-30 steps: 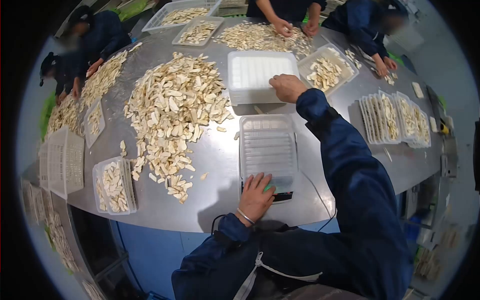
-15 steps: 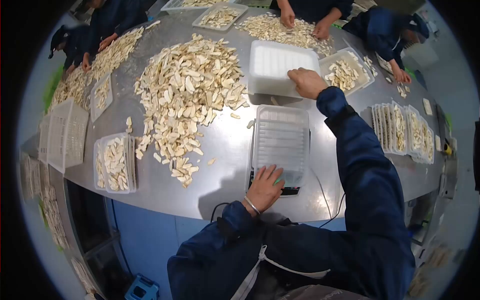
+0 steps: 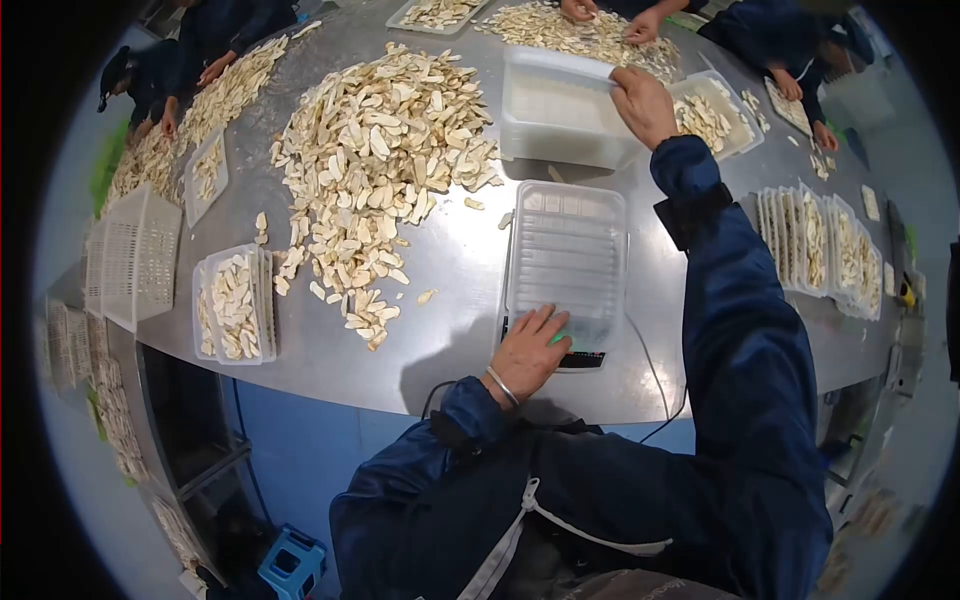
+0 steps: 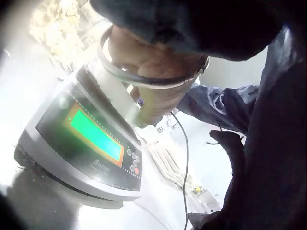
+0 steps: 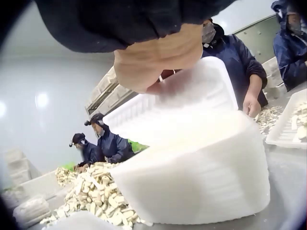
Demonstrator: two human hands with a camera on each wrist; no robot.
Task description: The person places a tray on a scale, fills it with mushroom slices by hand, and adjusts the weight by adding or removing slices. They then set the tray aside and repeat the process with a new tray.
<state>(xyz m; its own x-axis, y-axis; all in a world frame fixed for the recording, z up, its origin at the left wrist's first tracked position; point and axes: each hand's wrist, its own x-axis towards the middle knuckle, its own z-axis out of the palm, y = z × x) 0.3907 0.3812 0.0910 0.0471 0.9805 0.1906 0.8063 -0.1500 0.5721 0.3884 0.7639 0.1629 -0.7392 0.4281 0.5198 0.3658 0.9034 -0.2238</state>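
My right hand (image 3: 643,105) pinches the near edge of a thin white ribbed tray (image 5: 211,91). In the right wrist view that tray stands tilted up above a thick stack of nested white trays (image 5: 201,177). My left hand (image 3: 530,355) rests with its fingers spread over the near end of a clear ribbed tray (image 3: 570,240). This tray sits on a digital scale (image 4: 86,143) with a lit green display; in the head view it covers most of the scale. A large heap of pale sliced mushrooms (image 3: 390,150) lies left of both trays.
Filled trays (image 3: 235,310) stand on edge at the left, and more filled trays (image 3: 810,240) at the right. Beside the stack is a tray of slices (image 3: 705,120). A white basket (image 3: 140,255) sits at the left edge. A cable (image 3: 650,360) runs from the scale. People work around the table.
My right hand has moved from resting at the stack's edge to raising the top tray off it. The left hand stays on the clear tray. The head view has shifted.
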